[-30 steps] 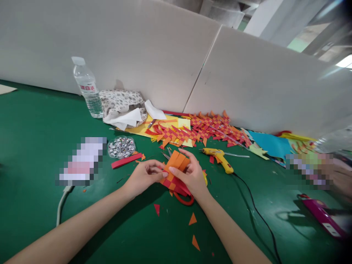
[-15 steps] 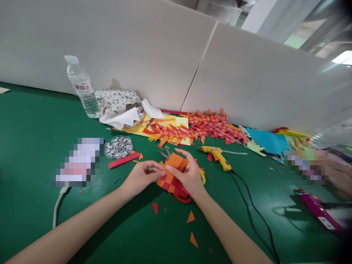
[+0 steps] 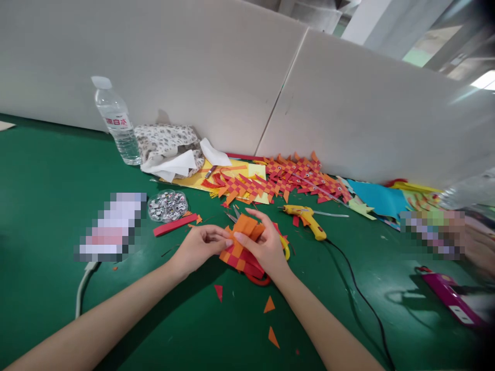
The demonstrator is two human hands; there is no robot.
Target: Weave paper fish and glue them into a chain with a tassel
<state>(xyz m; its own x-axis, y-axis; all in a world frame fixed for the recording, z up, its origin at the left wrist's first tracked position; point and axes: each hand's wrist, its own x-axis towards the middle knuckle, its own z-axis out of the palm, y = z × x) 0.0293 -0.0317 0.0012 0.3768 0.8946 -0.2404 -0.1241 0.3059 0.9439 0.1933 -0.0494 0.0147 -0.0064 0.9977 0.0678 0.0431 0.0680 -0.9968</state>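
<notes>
Smooth green tabletop (image 3: 185, 335) lies under a woven red-and-orange paper piece (image 3: 236, 262), left grip (image 3: 203, 250) pinched at its nine-o'clock edge, right grip (image 3: 270, 247) closed over its orange strips (image 3: 244, 225). Easing either unevenly could loosen the weave; metal scissor blades (image 3: 232, 218) at eleven o'clock might snag it.

From my station, I have the paper weave (image 3: 240, 260) mid-tabletop (image 3: 46, 216), above the scissors (image 3: 232, 217).
I grip it between the left fingers (image 3: 221, 247) and right fingers (image 3: 247, 243). Left of the weave lie a paper strip (image 3: 175, 225), then the tray of googly eyes (image 3: 167, 205), then a phone-like device (image 3: 112, 224). Behind and left of it, I see the bottle (image 3: 118, 131) beside a cloth bundle (image 3: 166, 141); behind and right, heaped paper fish (image 3: 303, 175) near the partition (image 3: 356, 113). Right of the weave lies the glue gun (image 3: 305, 216), with the power strip (image 3: 448, 296) well farther right. Before it are paper scraps (image 3: 269, 305).
</notes>
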